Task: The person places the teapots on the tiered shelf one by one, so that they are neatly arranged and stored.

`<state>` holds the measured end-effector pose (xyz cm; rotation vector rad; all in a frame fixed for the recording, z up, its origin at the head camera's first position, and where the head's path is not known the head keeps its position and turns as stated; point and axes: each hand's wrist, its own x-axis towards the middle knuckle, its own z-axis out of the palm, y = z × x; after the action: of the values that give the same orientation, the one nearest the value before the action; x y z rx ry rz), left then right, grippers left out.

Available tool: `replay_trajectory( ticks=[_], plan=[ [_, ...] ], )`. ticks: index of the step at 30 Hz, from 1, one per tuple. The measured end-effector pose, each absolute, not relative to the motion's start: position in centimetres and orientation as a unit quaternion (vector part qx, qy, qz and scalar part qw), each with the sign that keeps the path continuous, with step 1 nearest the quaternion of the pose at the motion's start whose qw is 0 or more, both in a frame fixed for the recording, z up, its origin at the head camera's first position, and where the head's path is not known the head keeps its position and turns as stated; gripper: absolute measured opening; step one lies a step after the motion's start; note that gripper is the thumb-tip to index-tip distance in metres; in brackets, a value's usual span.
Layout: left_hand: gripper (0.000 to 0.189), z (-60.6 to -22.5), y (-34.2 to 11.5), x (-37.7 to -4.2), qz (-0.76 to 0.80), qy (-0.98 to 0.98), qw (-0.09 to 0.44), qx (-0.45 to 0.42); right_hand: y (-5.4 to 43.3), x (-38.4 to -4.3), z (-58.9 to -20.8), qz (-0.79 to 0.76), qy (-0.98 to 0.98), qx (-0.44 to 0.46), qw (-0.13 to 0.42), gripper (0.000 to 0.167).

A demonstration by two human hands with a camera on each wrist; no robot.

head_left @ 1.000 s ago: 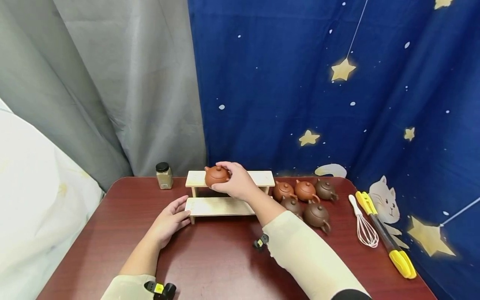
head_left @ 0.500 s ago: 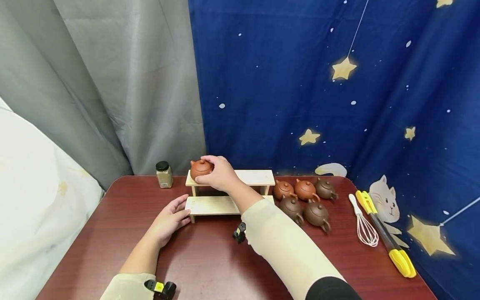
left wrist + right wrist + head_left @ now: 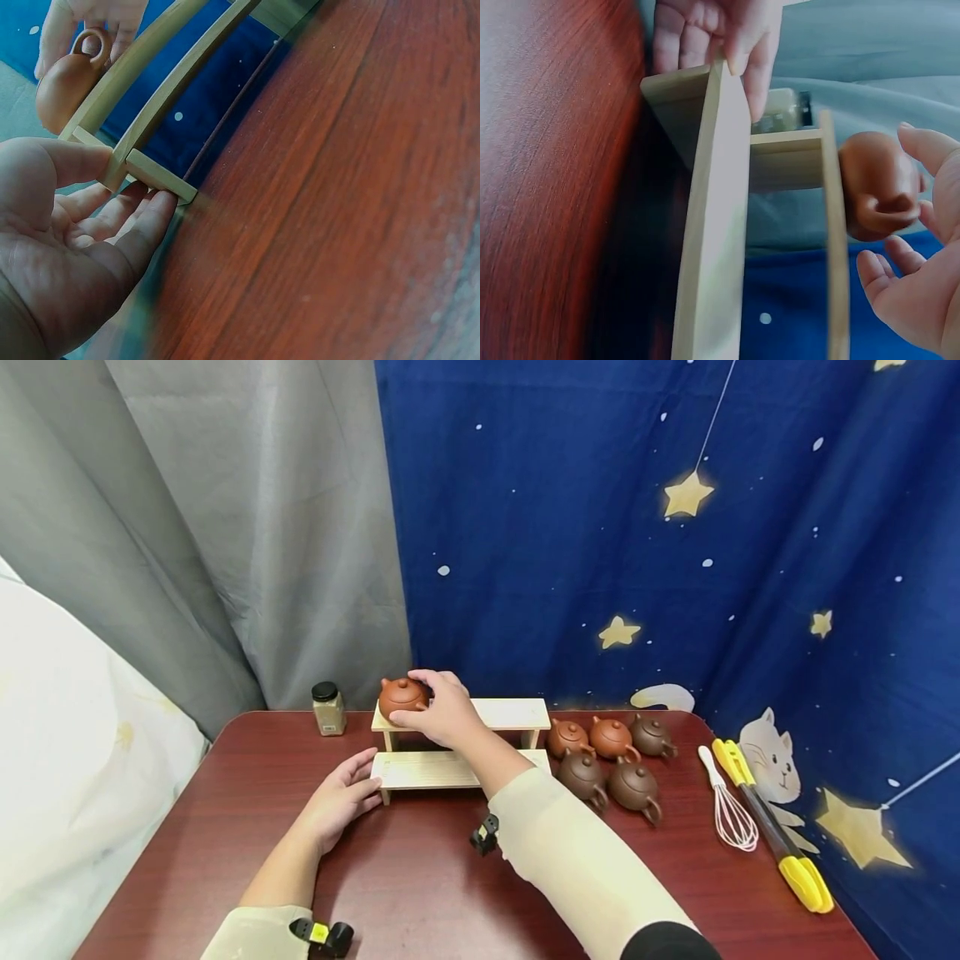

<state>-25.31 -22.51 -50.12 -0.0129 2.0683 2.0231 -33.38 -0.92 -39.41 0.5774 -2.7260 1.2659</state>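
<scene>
A reddish-brown clay teapot (image 3: 401, 695) sits upright at the left end of the top tier of a two-tier wooden stand (image 3: 427, 770). My right hand (image 3: 442, 710) is around its handle side, fingers spread. In the right wrist view the thumb and fingers (image 3: 922, 277) stand loosely apart beside the teapot (image 3: 877, 184), with gaps showing. With thumb on the lower board and fingers against the leg, my left hand (image 3: 341, 802) grips the stand's left end. The left wrist view shows that thumb (image 3: 82, 161) at the board's edge.
Right of the stand are several teapots, reddish ones (image 3: 611, 740) and dark brown ones (image 3: 633, 789). A whisk (image 3: 731, 814) and yellow-ended tongs (image 3: 772, 827) lie at the right edge. A black-lidded jar (image 3: 328, 710) stands at the back left. Curtains (image 3: 525, 527) hang behind the table.
My right hand has carried the teapot leftward along the top tier to its left end, then its fingers have loosened and shifted slightly right. The left hand stays on the stand.
</scene>
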Motion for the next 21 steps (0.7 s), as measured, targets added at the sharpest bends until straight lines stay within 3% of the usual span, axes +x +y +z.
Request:
replay_trajectory(
  ticks=[14,21],
  plan=[
    [0.072,-50.3,-22.3,-25.5,0.697,0.707,0.122,-0.004,7.1,-27.1,-39.5,0.489,-0.845,0.203,0.073,0.059],
    [0.072,-50.2,-22.4,-25.3,0.694,0.709,0.124,-0.009,12.4,-24.3,-41.0,0.503,-0.846,0.153,0.087,0.056]
  ],
)
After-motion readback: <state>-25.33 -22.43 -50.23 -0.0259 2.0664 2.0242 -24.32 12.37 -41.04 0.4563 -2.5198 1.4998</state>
